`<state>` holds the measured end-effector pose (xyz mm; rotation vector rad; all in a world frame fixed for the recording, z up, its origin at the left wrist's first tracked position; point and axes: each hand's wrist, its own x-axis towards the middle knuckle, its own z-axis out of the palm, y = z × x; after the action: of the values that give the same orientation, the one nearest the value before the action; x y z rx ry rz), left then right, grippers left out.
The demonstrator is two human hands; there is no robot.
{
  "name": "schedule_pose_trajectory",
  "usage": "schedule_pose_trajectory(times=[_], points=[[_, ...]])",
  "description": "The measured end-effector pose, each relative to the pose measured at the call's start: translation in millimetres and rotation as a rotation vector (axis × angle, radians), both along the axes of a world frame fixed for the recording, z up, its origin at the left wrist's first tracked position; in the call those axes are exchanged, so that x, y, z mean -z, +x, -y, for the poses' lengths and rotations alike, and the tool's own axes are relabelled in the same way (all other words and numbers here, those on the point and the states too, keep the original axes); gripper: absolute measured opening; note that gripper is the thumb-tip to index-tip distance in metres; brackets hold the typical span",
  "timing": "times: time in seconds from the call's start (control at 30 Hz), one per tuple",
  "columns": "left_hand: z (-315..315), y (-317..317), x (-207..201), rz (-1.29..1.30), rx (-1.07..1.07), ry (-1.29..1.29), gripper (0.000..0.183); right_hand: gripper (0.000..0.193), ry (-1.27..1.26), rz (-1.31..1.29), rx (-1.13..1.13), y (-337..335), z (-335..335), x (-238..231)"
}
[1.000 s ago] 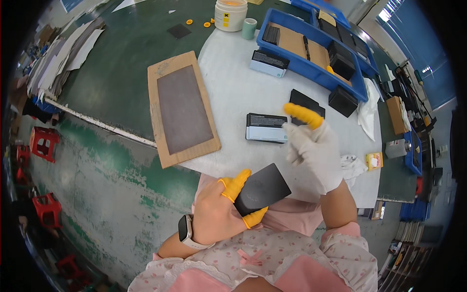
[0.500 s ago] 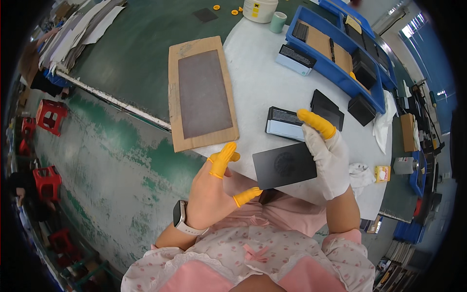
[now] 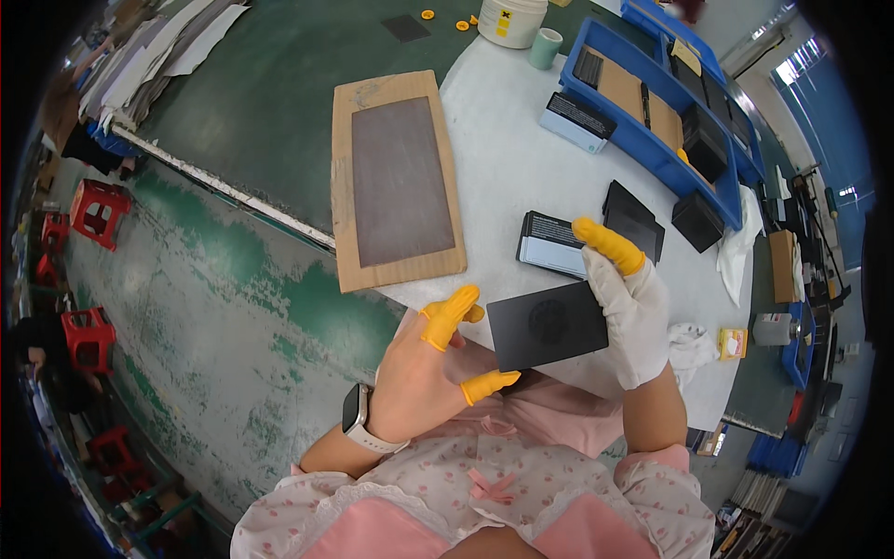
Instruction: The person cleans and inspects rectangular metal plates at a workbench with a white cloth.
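A black rectangular card (image 3: 548,326) with a round emblem is pinched by its right edge in my right hand (image 3: 626,312), which wears a white glove and a yellow finger cot. My left hand (image 3: 430,359), with yellow finger cots, is at the card's left end; its thumb and fingers are spread apart, the thumb near the lower left corner. Beyond the card lies a stack of cards (image 3: 549,252) with a black and pale blue face. Several black cards (image 3: 633,222) lie just right of it, partly behind my gloved hand.
A cardboard board with a dark grey panel (image 3: 400,186) lies on the white sheet's left side. Blue trays (image 3: 643,121) with black cards stand at the far right, near another card stack (image 3: 577,121), a black block (image 3: 697,221), a white tub (image 3: 510,20) and a green cup (image 3: 546,48).
My left hand has moved right, toward the card's left end. The card has tilted slightly, while my right hand keeps its grip. The whole view has shifted a little.
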<state>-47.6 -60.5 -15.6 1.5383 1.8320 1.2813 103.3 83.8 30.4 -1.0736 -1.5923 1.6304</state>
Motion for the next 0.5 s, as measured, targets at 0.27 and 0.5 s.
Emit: schedule_pose_trajectory(times=[0.27, 0.5], points=[[-3.1, -0.9, -1.4, 0.029, 0.002, 0.092, 0.082, 0.028, -0.022, -0.048, 0.01, -3.6, 1.9, -3.0], [-3.1, -7.9, -1.4, 0.188, 0.042, 0.115, 0.072, 0.03, 0.064, 0.096, 0.003, -6.4, 3.8, -2.9]])
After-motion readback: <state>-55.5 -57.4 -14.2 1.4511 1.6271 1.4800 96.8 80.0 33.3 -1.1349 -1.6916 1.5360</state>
